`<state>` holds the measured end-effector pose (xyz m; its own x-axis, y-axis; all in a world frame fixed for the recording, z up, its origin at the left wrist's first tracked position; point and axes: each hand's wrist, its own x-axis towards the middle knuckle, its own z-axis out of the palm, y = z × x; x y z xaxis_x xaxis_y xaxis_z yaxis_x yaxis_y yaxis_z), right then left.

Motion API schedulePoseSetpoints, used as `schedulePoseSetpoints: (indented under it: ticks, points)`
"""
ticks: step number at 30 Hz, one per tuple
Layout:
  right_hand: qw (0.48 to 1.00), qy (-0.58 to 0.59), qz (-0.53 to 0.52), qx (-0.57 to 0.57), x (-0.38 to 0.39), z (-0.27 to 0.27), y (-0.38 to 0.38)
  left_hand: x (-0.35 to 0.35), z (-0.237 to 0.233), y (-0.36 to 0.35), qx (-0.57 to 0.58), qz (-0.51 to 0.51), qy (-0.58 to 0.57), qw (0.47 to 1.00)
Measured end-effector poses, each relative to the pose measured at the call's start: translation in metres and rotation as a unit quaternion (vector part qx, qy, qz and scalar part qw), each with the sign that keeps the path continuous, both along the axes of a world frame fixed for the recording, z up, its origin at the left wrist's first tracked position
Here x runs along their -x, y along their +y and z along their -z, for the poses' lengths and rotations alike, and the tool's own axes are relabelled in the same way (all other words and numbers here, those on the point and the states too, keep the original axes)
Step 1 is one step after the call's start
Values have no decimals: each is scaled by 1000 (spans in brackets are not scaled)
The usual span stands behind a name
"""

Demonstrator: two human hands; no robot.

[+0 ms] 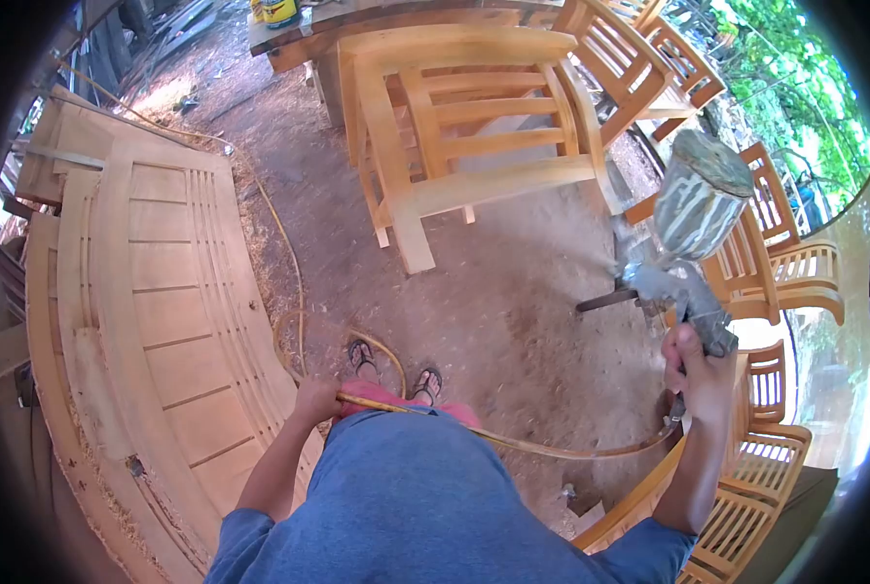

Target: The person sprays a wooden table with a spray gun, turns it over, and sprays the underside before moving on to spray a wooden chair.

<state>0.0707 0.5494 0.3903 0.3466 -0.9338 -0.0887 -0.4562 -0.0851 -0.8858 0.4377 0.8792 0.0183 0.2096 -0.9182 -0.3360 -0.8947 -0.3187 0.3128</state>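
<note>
My right hand (698,375) is wrapped round the handle of a paint spray gun (686,292), held out to the right. On top of the gun sits a paint-streaked metal cup (700,214). A pale mist spreads from the nozzle toward a slatted wooden chair (503,183) in front of me, which stands apart from the gun. My left hand (316,399) is closed on a yellowish air hose (552,449) at my waist. The hose sags across my front to the base of the gun's handle.
Panelled wooden boards (177,311) lean along the left. Several slatted chairs (746,487) line the right side, with more at the back right. A wooden workbench (308,44) holds a yellow can (279,12). Hose loops lie on the dirt floor (513,360) near my sandalled feet.
</note>
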Motion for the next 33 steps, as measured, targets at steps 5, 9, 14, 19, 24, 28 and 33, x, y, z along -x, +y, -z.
schedulePoseSetpoints:
  ticks: [5,9,14,19,24,28,33]
  points:
    - [994,-28,-102,-29,-23,-7,12,1,-12,4,21,-23,14,999]
    - [999,43,21,17,-15,13,-3,3,-14,6,30,-14,-5,999]
    - [990,17,137,26,0,21,-14,8,-21,1,51,-28,-10,998]
    - [970,34,226,85,22,38,-8,2,-16,3,41,-28,-25,998]
    - [941,5,318,113,30,83,20,-34,-8,22,63,-75,-43,994]
    - [929,-33,342,141,4,124,41,-81,-3,46,-24,-130,-86,987]
    - [909,-44,396,124,-6,155,68,-107,4,62,-20,-158,-67,985]
